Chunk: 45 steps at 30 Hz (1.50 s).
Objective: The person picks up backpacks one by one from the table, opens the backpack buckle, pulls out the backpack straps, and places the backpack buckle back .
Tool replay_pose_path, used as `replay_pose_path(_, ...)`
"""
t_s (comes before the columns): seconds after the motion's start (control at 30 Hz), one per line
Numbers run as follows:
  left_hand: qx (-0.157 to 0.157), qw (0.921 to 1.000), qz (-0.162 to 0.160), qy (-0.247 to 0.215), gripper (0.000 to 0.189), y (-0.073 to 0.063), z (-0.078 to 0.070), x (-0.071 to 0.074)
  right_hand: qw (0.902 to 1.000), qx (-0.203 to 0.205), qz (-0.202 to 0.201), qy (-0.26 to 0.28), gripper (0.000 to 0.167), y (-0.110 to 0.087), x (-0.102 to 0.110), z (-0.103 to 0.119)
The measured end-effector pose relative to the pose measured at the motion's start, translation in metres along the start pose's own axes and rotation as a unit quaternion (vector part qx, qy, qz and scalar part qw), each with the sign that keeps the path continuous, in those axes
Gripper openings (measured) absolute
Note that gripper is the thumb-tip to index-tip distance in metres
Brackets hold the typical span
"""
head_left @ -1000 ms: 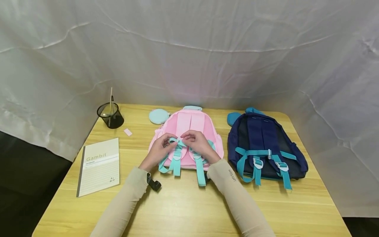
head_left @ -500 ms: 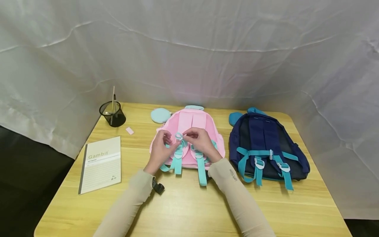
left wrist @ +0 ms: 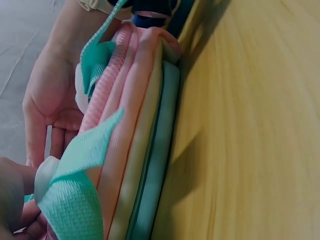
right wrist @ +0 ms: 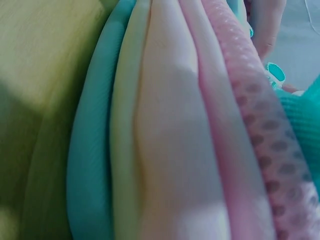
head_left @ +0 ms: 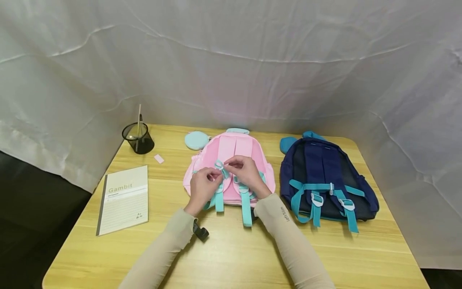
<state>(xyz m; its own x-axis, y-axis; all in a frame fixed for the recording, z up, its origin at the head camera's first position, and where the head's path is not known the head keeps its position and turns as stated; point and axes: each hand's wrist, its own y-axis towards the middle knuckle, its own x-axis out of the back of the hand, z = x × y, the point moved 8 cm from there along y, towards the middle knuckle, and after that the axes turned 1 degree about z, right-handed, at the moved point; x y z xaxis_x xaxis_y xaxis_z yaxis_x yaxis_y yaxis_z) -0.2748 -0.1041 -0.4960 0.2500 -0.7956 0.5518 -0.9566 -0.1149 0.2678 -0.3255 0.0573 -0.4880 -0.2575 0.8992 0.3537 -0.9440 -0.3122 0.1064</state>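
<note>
A pink backpack [head_left: 245, 143] lies on the table, its back panel with teal straps [head_left: 246, 210] facing up. My right hand [head_left: 246, 173] pinches a thin teal chest strap [head_left: 219, 164] that stands up in a small loop over the panel. From the left, my left hand [head_left: 204, 186] curls its thumb and index finger together on the same strap, just below the loop. The left wrist view shows a white strap adjuster [left wrist: 46, 175] close beside my fingers. In the right wrist view, the pack's side fills most of the picture and the strap loop [right wrist: 276, 72] shows past it.
A navy backpack [head_left: 322, 158] lies to the right, its blue chest strap fastened across. At left are a notebook [head_left: 124, 204], a pink eraser [head_left: 159, 159] and a black mesh pen cup [head_left: 142, 143]. A round light-blue pouch [head_left: 196, 140] sits beside the pink pack.
My left hand has moved slightly right and down, its spread fingers closing together at the strap. The strap loop now stands up between the hands. My right hand stays nearly in place.
</note>
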Motion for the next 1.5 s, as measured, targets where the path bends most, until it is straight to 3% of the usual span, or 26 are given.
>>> replay_pose_path(0.2,0.019,0.9998,0.009,0.005,0.005,-0.0001,0.0026,-0.0031,1.0000,-0.003,-0.003,0.001,0.011,0.0002,0.0004,-0.0012)
replay_pose_path(0.43,-0.004,0.9994,0.020,0.028,0.004,-0.0008,-0.0022,-0.0076,0.9996,0.003,-0.016,0.023,0.012,-0.0004,0.0032,-0.0010)
replay_pose_path(0.8,0.005,0.9999,-0.012,0.005,0.007,-0.0008,-0.0011,-0.0010,0.9995,0.002,-0.018,0.026,0.012,-0.0011,0.0051,0.0001)
replay_pose_path(1.23,-0.021,0.9996,0.016,0.013,0.004,-0.0016,-0.0026,-0.0053,0.9986,0.013,-0.013,0.049,0.013,-0.0011,0.0014,0.0007)
replay_pose_path(1.5,0.000,0.9998,0.018,0.004,0.009,-0.0021,-0.0004,-0.0053,0.9987,0.001,-0.019,0.048,0.012,-0.0009,0.0026,-0.0004)
